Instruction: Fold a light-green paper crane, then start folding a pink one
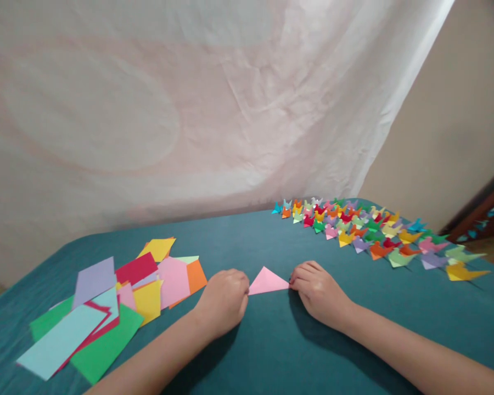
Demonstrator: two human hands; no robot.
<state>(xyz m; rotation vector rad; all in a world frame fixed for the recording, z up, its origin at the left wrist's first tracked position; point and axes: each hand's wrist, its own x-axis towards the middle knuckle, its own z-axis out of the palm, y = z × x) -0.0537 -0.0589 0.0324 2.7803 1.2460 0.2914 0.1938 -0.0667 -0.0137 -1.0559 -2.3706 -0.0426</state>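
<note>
A pink paper folded into a triangle [267, 281] lies flat on the teal tablecloth [247, 236] near the front middle. My left hand [224, 300] pinches its left corner with curled fingers. My right hand [318, 292] pinches its right corner, fingers also closed. Both forearms reach in from the bottom edge.
A loose pile of coloured paper sheets [107, 307] spreads at the left. Rows of several small folded paper cranes [366, 227] stand at the right, reaching toward the table's right edge. A white cloth backdrop [168, 109] hangs behind the table.
</note>
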